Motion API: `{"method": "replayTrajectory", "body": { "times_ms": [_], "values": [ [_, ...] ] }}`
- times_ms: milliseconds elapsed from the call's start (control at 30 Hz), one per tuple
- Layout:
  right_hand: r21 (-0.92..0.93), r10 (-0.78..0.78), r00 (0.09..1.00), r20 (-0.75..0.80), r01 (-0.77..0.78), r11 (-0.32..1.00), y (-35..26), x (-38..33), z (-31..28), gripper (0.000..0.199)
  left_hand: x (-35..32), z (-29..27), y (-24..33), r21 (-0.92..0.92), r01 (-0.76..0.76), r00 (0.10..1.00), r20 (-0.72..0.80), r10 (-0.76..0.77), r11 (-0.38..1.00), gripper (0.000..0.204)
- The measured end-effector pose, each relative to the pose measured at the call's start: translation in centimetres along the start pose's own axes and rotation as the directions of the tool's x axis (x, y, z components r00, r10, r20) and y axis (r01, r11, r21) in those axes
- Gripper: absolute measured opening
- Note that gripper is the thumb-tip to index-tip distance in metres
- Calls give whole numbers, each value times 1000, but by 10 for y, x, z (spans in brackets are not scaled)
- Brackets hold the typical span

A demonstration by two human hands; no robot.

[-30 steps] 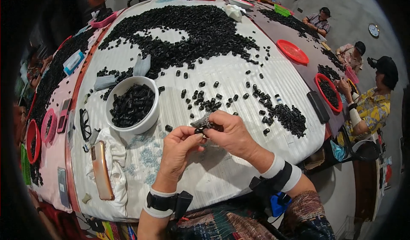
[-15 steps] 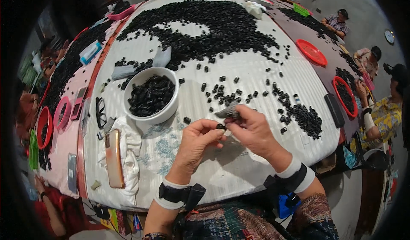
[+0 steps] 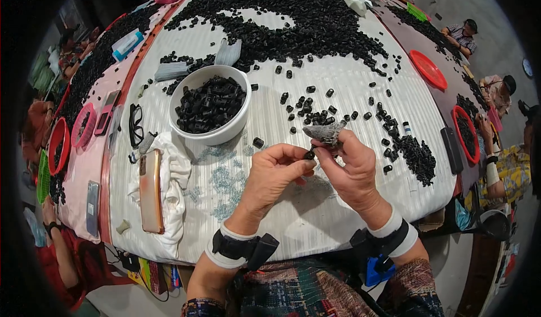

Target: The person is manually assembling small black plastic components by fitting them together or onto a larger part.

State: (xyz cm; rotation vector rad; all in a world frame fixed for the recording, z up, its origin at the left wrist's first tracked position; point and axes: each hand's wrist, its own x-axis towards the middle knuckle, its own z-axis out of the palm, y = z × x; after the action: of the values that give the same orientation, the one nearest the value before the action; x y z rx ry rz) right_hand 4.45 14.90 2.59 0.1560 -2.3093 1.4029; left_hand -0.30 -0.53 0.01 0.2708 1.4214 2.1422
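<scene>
a small black piece point(image 3: 309, 155) is pinched between the thumb and forefinger of the left hand point(image 3: 271, 169), over the near part of the white table point(image 3: 315, 227), right of the bowl point(image 3: 217, 136). the right hand point(image 3: 356, 173) is closed in from the right, its fingers curled about a grey cloth point(image 3: 324, 132) and its thumb brought up to the piece; whether the piece is also gripped on that side cannot be told, as the contact is small and partly covered. most of the piece is hidden by the fingertips, so only a narrow grip seems to be had on it. if the pinch were loosened or the piece twisted too hard, it could be squeezed out and dropped among the loose pieces point(image 3: 307, 107) just beyond the hands, where it would be hard to pick out again. the cloth, bunched loosely, could be snagged on the piece, or its end could be dragged across the loose pieces and scatter them. by a wide swing of the right forearm, the dark pile point(image 3: 417, 159) at the right could be brushed and mixed with the pieces beside it. on the left, the bowl is filled with black pieces and stands near the left hand; if its rim were caught by the wrist, it could be tipped. the pale beads point(image 3: 225, 183) near the left hand could likewise be swept aside by a sleeve.
</scene>
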Motion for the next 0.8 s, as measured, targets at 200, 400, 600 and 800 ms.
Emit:
{"method": "replayTrajectory", "body": {
  "times_ms": [200, 400, 600, 800],
  "values": [
    [-155, -157, 986, -47, 148, 977, 4, 2, 4, 22, 0, 0, -1, 35, 2, 1000, -17, -2, 999, 20],
    [-218, -239, 970, -48, 224, 950, 6, 1, 5, 21, 0, 0, -1, 78, 0, 999, -35, 2, 997, 18],
    [-271, -256, 966, 29, 254, 928, 7, 1, 4, 21, 0, 0, 0, 90, 21, 998, -66, -15, 996, 17],
    [-328, -285, 957, 56, 287, 900, 3, -2, 7, 22, 0, 1, 0, 88, 12, 996, -89, -4, 996, 14]
  ]
}}
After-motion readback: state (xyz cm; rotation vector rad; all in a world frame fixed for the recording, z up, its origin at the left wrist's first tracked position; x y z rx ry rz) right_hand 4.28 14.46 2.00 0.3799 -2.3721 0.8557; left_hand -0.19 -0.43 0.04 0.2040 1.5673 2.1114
